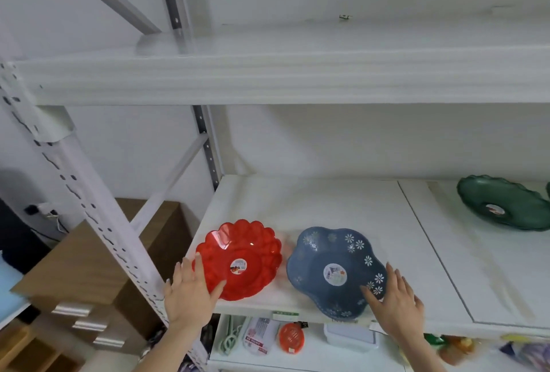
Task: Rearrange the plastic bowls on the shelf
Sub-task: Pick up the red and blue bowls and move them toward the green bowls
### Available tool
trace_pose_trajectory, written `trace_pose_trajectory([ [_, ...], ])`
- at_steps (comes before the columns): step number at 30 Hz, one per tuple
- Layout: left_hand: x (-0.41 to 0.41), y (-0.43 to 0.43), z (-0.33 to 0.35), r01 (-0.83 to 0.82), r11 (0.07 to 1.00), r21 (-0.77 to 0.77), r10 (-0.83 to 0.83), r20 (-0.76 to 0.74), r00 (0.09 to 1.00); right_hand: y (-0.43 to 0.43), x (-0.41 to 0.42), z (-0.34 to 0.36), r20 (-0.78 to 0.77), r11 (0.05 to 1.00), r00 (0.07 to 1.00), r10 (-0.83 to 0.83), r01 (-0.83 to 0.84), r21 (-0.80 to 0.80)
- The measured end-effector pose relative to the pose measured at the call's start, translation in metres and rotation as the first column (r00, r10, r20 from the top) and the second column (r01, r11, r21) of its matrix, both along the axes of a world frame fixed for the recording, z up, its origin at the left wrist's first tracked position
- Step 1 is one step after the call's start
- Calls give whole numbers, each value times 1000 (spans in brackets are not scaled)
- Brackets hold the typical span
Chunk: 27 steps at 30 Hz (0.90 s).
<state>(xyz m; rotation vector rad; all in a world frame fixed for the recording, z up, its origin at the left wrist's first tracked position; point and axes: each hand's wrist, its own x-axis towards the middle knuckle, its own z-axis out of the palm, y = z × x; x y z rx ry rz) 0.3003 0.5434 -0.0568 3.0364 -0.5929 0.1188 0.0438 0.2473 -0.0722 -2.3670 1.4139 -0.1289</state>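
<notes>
A clear red scalloped bowl (247,255) sits at the front left of the white shelf (342,208). My left hand (190,291) grips its near left rim, thumb inside the bowl. Beside it on the right stands a blue flower-shaped bowl (330,261) with white daisy prints. My right hand (395,303) holds its near right rim, thumb over the edge. A dark green wavy bowl (506,205) rests far right at the back of the same shelf.
An upper white shelf (268,79) hangs overhead. A perforated white upright post (89,202) stands left of the red bowl. A wooden cabinet (98,267) is at the lower left. The lower shelf holds small packaged goods (290,337).
</notes>
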Motion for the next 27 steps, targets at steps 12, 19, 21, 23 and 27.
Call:
trace_pose_trajectory([
  [12, 41, 7, -37, -19, 945, -326, -91, -319, 943, 6, 19, -25, 166, 966, 958, -235, 211, 148],
  [19, 46, 0, -37, -225, 762, -608, -200, -550, 810, 2, 25, -28, 355, 918, 864, -358, 256, 304],
  [21, 46, -1, -38, -268, 741, -616, -190, -574, 796, -1, 27, -30, 361, 895, 837, -412, 298, 331],
  [23, 47, 0, -40, -310, 729, -611, -191, -616, 764, -3, 29, -32, 337, 870, 820, -462, 346, 351],
  [27, 48, 2, -42, -366, 718, -593, -173, -660, 731, -3, 28, -33, 329, 849, 800, -502, 384, 363],
])
